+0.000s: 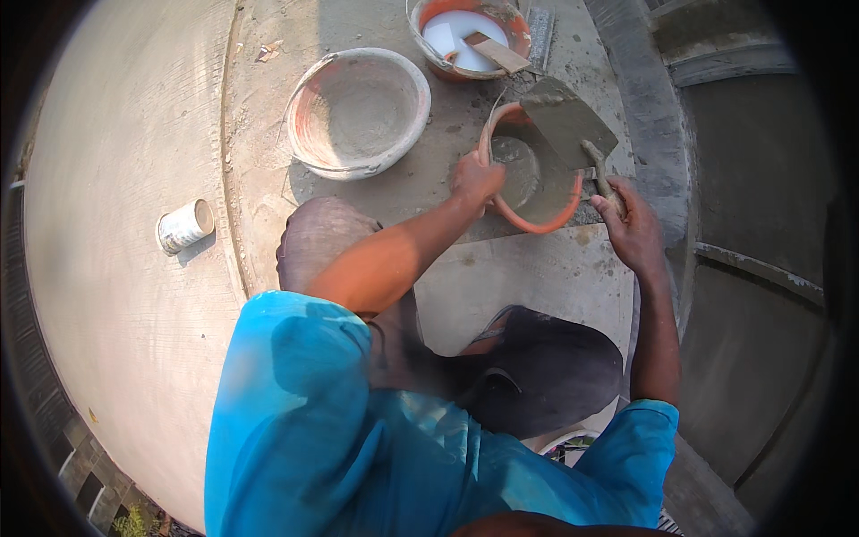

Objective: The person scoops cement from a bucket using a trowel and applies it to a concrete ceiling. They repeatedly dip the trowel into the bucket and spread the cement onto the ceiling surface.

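My left hand [477, 182] is closed on the left rim of an orange bucket [548, 225], which is tilted and has grey wet mortar inside [517, 170]. In my right hand [635, 224] is the handle of a flat trowel [569, 123]. Its broad, mortar-smeared blade lies over the far right part of the bucket's mouth. Whether the blade touches the rim there I cannot tell. The fingertips of my right hand are partly hidden behind the handle.
A wide, cement-crusted basin [419, 134] stands ahead and left. Beyond, an orange bucket [418, 40] holds white liquid and a wooden-looking float [495, 52]. A small can [185, 227] lies on the concrete at left. Recessed grey panels [756, 170] run along the right.
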A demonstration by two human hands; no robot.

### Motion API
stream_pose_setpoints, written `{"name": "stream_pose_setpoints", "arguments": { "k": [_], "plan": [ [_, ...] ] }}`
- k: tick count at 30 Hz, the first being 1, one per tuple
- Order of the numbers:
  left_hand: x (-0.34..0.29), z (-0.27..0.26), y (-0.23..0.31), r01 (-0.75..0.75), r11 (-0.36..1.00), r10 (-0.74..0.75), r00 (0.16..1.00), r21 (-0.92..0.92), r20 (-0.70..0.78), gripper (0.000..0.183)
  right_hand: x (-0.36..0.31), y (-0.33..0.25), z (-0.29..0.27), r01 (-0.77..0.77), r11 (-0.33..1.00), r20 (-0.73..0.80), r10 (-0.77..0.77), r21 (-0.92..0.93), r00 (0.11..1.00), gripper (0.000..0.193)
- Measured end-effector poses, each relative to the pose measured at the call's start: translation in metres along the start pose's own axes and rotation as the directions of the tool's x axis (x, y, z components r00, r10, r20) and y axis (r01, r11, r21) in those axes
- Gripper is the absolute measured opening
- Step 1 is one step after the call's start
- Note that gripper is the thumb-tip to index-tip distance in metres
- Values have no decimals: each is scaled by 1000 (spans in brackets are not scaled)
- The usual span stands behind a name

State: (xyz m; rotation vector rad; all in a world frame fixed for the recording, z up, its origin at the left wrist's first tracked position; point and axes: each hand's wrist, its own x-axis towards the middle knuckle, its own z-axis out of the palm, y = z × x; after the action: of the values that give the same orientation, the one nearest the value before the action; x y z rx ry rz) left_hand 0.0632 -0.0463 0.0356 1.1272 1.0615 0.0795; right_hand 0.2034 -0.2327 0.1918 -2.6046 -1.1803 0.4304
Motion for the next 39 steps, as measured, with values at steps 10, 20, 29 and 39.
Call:
{"name": "stream_pose_setpoints", "arguments": {
  "k": [10,20,29,39],
  "plan": [
    [-81,-103,57,260,950,-286,947,175,147,83,142,-223,58,405,778,322,-272,-481,907,27],
    [-42,-318,-29,112,988,-130,973,-102,-192,76,177,-286,209,582,298,351,-566,-757,746,11],
    [-17,-246,-38,-237,914,150,951,-328,-270,30,143,-220,203,468,714,202,-430,-520,880,18],
    [-49,-232,-62,-378,924,377,882,55,-283,26,88,-205,199,219,952,438,-107,-214,893,29]
  ]
}}
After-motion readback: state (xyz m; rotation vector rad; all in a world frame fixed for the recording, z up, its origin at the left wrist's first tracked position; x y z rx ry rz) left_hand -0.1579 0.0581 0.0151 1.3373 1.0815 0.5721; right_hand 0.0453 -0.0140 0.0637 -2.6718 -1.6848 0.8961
